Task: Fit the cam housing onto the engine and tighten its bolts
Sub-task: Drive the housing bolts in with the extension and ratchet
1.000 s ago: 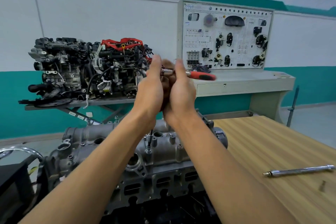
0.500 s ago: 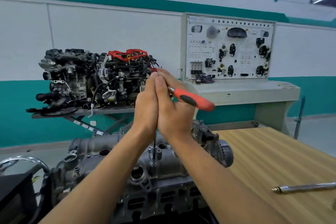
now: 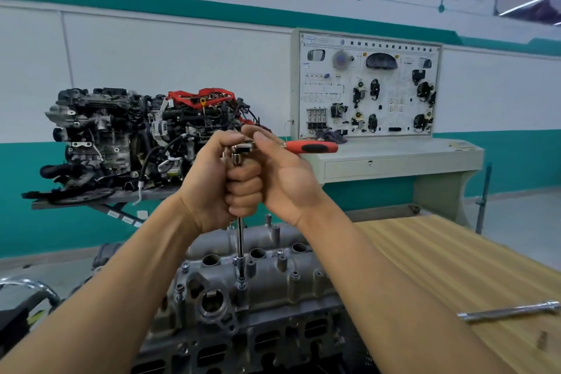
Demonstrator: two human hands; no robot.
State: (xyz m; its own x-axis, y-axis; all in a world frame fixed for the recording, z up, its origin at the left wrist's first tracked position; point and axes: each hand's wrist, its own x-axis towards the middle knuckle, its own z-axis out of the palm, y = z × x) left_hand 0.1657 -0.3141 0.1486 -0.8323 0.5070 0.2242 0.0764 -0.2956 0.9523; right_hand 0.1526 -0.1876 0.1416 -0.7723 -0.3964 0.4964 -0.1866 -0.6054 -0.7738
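The grey cast cam housing lies on top of the engine at the bottom centre. A ratchet with a red and black handle carries a long steel extension that stands upright, its socket down on a bolt in the housing. My left hand grips the upper part of the extension, fingers curled round it. My right hand holds the ratchet at its head, with the handle pointing right past my fingers.
A wooden table lies to the right, with a steel bar tool near its right edge. Behind stand a display engine on a stand and a training panel on a grey console. A chrome tube curves at lower left.
My hands went from palms pressed flat around the extension to a grip: left fingers curled round the shaft, right hand at the ratchet head. The handle has swung to point level right.
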